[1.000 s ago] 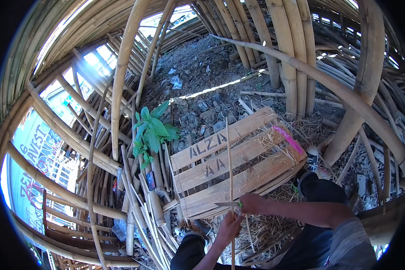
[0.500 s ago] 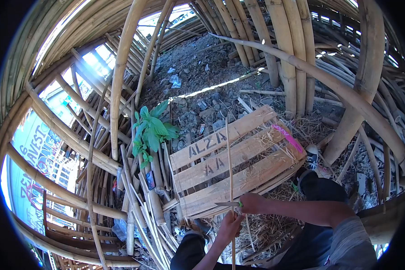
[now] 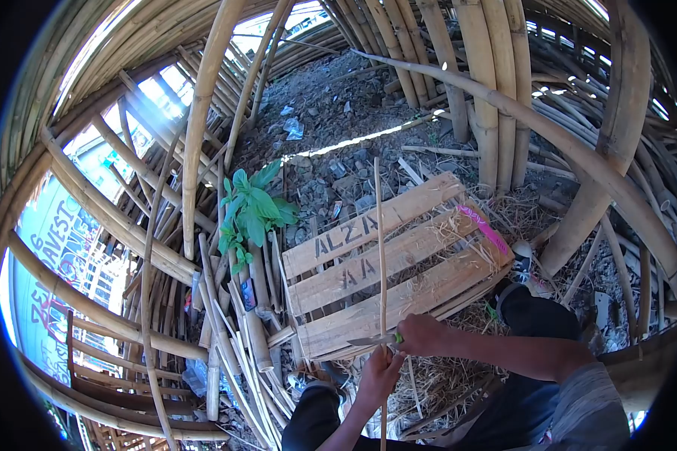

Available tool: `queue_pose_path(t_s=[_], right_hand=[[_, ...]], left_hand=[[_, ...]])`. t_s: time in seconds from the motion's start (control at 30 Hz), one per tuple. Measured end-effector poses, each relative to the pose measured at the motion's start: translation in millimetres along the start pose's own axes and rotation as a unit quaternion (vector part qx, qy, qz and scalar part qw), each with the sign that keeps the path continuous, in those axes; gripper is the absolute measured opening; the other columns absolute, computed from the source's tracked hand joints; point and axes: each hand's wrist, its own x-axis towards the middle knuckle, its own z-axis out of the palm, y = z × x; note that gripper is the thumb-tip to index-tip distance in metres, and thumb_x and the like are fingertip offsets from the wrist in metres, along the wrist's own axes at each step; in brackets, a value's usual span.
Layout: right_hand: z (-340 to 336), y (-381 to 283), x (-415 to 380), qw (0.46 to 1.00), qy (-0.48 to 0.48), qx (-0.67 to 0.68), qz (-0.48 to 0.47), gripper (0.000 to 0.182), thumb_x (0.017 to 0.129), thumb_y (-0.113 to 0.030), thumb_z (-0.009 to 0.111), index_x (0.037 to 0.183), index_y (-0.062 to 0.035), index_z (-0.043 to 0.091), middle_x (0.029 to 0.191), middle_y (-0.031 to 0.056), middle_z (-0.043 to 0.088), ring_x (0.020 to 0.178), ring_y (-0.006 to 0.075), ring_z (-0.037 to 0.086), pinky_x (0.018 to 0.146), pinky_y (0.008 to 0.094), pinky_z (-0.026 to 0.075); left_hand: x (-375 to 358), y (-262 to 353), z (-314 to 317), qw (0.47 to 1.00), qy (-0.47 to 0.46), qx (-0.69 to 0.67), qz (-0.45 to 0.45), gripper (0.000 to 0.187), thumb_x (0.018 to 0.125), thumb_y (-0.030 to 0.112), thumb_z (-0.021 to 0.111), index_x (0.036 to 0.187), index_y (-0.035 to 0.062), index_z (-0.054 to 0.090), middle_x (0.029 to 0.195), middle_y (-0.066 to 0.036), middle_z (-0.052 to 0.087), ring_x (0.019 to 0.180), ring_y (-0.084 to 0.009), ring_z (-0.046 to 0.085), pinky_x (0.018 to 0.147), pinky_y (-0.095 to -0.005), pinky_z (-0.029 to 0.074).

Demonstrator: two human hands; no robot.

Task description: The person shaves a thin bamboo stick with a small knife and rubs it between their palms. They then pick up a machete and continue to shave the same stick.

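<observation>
A long, thin bamboo strip (image 3: 381, 255) runs upright through the view, in front of a slatted wooden crate (image 3: 410, 259) marked "ALZA AA". My left hand (image 3: 378, 376) is closed around the strip just below the blade. In my right hand (image 3: 423, 335) is a knife (image 3: 365, 342) with a green handle, its blade pointing left across the strip right above my left fingers. The crate's near edge lies just beyond both hands, with bits of shaving on its slats.
Cut bamboo strips (image 3: 241, 368) lie at my left. A leafy green plant (image 3: 252, 207) grows beyond them. Thick bamboo poles (image 3: 489, 98) stand at the back right, and a long pole (image 3: 564, 146) slants across the right side. Straw-like shavings (image 3: 436, 391) cover the ground below my hands.
The bamboo strip has slid away from me, so its far end reaches higher above the crate. My hands and the knife have shifted slightly left.
</observation>
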Motion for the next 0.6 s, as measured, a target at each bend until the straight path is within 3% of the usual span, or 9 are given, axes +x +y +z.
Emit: queue_pose_path(t_s=[0.07,0.23,0.3,0.4,0.43,0.47,0.5,0.57,0.6], right_hand=[[-0.3,11.1,7.7,0.998,0.044,-0.036,0.002,0.026,0.070,-0.027,0.058,0.068,-0.0015,0.063,0.063,0.0184,0.061,0.064,0.0329,0.063,0.060,0.0427,0.051],[-4.9,20.3,14.0,0.989,0.110,-0.058,0.080,0.026,0.070,-0.027,0.058,0.068,-0.0011,0.064,0.063,0.0196,0.061,0.064,0.0328,0.063,0.058,0.0409,0.051],[0.0,1.9,3.9,0.998,0.019,0.020,0.053,0.026,0.071,-0.027,0.058,0.068,-0.0014,0.064,0.065,0.0204,0.061,0.065,0.0325,0.064,0.059,0.0409,0.052],[-5.0,-6.2,0.0,0.999,0.006,-0.040,0.005,0.025,0.072,-0.025,0.056,0.069,-0.0014,0.064,0.067,0.0205,0.062,0.066,0.0337,0.064,0.061,0.0422,0.051],[-9.8,-3.4,2.5,0.997,0.002,-0.081,0.007,0.025,0.072,-0.024,0.055,0.070,-0.0012,0.064,0.068,0.0204,0.062,0.067,0.0344,0.063,0.063,0.0429,0.051],[-16.9,8.2,12.1,0.993,0.043,0.007,0.113,0.025,0.072,-0.023,0.055,0.070,-0.0005,0.064,0.068,0.0207,0.062,0.067,0.0355,0.063,0.064,0.0440,0.051],[-18.0,20.0,19.7,0.992,0.044,0.006,0.114,0.025,0.072,-0.023,0.055,0.070,-0.0005,0.064,0.068,0.0207,0.062,0.067,0.0355,0.063,0.064,0.0440,0.051],[-20.7,38.4,27.9,0.977,0.107,0.030,0.182,0.024,0.072,-0.022,0.055,0.070,0.0004,0.064,0.067,0.0210,0.062,0.067,0.0356,0.063,0.063,0.0439,0.051],[-21.8,39.4,22.3,0.980,0.139,0.037,0.140,0.024,0.072,-0.022,0.056,0.071,0.0012,0.064,0.068,0.0220,0.061,0.067,0.0359,0.063,0.064,0.0434,0.051]], left_hand=[[7.2,-23.0,-3.6,0.980,0.038,0.162,0.112,0.024,0.089,0.013,0.053,0.078,0.0103,0.032,0.053,0.005,0.031,0.035,-0.0035,0.030,0.031,-0.0219,0.020],[-1.5,0.1,3.0,0.998,0.019,0.059,0.028,0.025,0.089,0.013,0.054,0.078,0.0092,0.032,0.054,0.005,0.031,0.036,-0.0037,0.031,0.031,-0.0226,0.021],[-0.6,2.3,1.7,0.999,0.018,0.043,0.019,0.025,0.089,0.012,0.054,0.077,0.0089,0.032,0.054,0.005,0.031,0.036,-0.0038,0.032,0.031,-0.0227,0.022],[-1.1,-1.8,2.1,0.999,0.015,0.049,0.010,0.027,0.089,0.013,0.054,0.076,0.0093,0.031,0.053,0.005,0.031,0.035,-0.0038,0.032,0.030,-0.0223,0.022],[-0.8,-8.2,2.4,0.993,0.027,0.097,0.055,0.027,0.088,0.013,0.055,0.076,0.0095,0.031,0.053,0.005,0.030,0.035,-0.0038,0.031,0.030,-0.0221,0.021],[-1.1,-11.8,3.3,0.984,0.039,0.144,0.102,0.027,0.088,0.013,0.055,0.077,0.0097,0.031,0.053,0.005,0.030,0.035,-0.0037,0.031,0.030,-0.0219,0.021],[-2.8,-7.4,5.0,0.983,0.037,0.145,0.103,0.027,0.088,0.013,0.055,0.077,0.0097,0.031,0.053,0.005,0.030,0.035,-0.0037,0.031,0.030,-0.0219,0.021],[-7.6,7.6,8.3,1.000,0.002,0.030,0.008,0.028,0.088,0.014,0.056,0.077,0.0095,0.031,0.053,0.005,0.030,0.035,-0.0038,0.032,0.030,-0.0219,0.021],[-7.8,7.0,8.8,0.999,0.003,0.031,0.012,0.028,0.088,0.014,0.056,0.077,0.0095,0.031,0.053,0.005,0.030,0.035,-0.0038,0.032,0.030,-0.0219,0.021]])
